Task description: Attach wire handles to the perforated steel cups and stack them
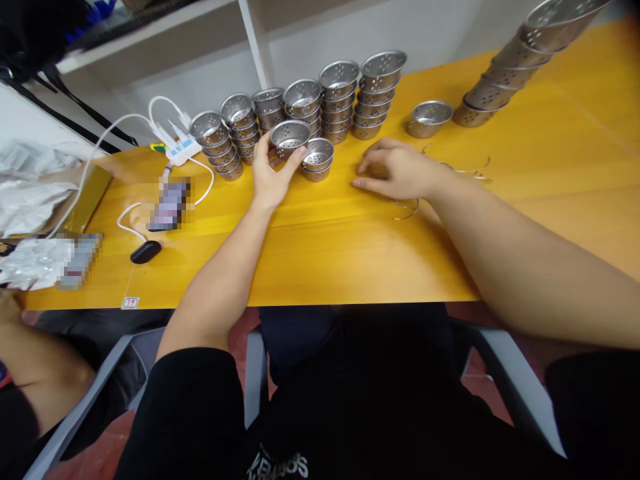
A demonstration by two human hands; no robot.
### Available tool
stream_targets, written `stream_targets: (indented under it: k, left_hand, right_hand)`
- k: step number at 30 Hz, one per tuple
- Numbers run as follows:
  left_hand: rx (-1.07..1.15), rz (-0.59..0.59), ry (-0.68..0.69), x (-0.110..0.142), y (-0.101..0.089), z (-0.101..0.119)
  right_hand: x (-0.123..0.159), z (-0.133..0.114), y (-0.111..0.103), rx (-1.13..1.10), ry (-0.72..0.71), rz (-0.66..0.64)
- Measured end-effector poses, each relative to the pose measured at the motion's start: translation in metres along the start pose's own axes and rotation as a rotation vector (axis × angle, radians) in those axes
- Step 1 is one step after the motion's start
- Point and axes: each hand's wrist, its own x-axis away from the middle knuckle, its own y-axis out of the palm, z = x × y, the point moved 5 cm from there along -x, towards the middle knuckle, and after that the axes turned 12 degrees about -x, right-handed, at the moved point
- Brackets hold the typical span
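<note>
Left grip [270, 177] pinches perforated metal cup [290, 139], just left of short stack [317, 160]; looks light, stiff, probably slick, best taken near rim. Right grip [400, 170], right of short stack, half-open, nothing visibly held.

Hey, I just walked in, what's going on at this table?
Someone seated at a yellow table has a perforated metal cup in their left hand, close to a short stack of similar cups. Their right hand is over the table with nothing visible in its grip. A row of stacks stands behind, and farther right are a single cup and a taller stack.
</note>
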Motion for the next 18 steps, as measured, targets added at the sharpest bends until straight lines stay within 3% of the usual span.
stream_targets:
  k: [4,10,18]
  left_hand:
    - [0.036,-0.031,-0.112,0.003,0.010,-0.001]
    - [0.021,-0.118,-0.049,0.006,0.028,0.004]
    - [0.000,-0.214,-0.040,0.008,0.033,0.017]
  right_hand:
    - [-0.003,-0.013,0.014,-0.125,-0.010,0.105]
    - [-0.014,-0.018,0.044,-0.459,-0.105,0.101]
    - [-0.012,-0.033,0.044,-0.502,-0.129,0.175]
